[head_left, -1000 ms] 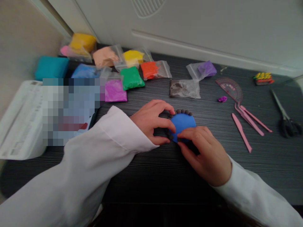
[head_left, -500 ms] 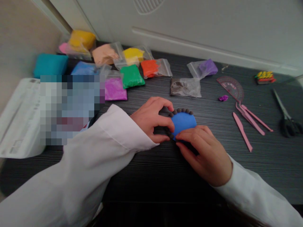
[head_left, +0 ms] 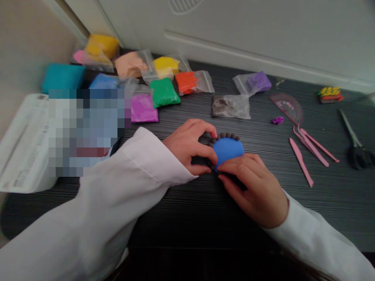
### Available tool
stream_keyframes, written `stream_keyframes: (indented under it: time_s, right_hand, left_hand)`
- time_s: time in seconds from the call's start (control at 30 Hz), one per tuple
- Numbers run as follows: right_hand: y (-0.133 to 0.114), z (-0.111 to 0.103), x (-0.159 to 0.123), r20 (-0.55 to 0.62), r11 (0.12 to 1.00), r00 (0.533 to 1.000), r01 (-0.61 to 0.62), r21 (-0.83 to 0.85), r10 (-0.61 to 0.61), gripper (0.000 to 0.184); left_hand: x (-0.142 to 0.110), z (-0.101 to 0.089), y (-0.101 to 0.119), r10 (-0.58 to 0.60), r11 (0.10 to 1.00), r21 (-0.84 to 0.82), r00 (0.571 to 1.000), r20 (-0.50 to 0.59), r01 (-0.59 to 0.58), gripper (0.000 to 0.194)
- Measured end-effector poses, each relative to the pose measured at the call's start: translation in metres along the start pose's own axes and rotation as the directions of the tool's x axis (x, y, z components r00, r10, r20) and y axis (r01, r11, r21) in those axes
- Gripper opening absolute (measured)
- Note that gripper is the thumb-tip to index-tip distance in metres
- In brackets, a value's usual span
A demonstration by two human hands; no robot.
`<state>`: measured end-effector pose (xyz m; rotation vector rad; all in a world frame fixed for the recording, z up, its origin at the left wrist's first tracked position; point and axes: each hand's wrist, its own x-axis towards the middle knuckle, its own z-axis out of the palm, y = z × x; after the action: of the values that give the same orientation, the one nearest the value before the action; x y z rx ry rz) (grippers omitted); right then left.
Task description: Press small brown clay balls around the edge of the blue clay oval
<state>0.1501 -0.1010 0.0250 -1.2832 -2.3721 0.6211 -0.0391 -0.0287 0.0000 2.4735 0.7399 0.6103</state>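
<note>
A blue clay disc [head_left: 229, 150] lies on the dark table, its far and left edges lined with several small dark clay balls [head_left: 230, 136]. My left hand [head_left: 193, 146] curls around the disc's left side, its fingertips on the rim and the dark balls. At the near edge my right hand [head_left: 253, 185] pinches the rim between thumb and forefinger. Whether a dark ball sits between those fingers is hidden. The near right part of the disc is covered by my right hand.
Bags of coloured clay, among them a green one [head_left: 164, 92] and a dark one [head_left: 230, 106], lie along the back. To the right are a protractor [head_left: 288, 107], pink tweezers [head_left: 312, 148], a pink clay knife [head_left: 301, 162] and scissors [head_left: 356, 144]. A white box [head_left: 25, 144] stands left.
The whole view has shifted very slightly. Both hands keep nearly the same grip on the disc's edge.
</note>
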Motion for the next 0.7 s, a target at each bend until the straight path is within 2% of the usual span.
stream_keyframes:
  time_s: [0.27, 0.4, 0.7]
  right_hand:
    - [-0.002, 0.001, 0.0, -0.047, 0.999, 0.998, -0.028, 0.028, 0.03, 0.015]
    - [-0.005, -0.003, -0.001, -0.079, 0.991, 0.994, -0.068, 0.118, 0.078, 0.017]
    - [-0.009, -0.017, -0.001, 0.047, 0.916, 0.983, -0.182, 0.357, 0.177, 0.026]
  left_hand:
    - [0.0, -0.001, -0.001, -0.002, 1.0, 0.023, 1.0, 0.026, 0.001, 0.018]
    - [0.001, -0.001, -0.002, 0.005, 1.0, 0.021, 0.999, 0.038, -0.006, 0.022]
    - [0.002, -0.003, -0.001, -0.008, 1.0, 0.011, 0.998, 0.061, 0.008, 0.017]
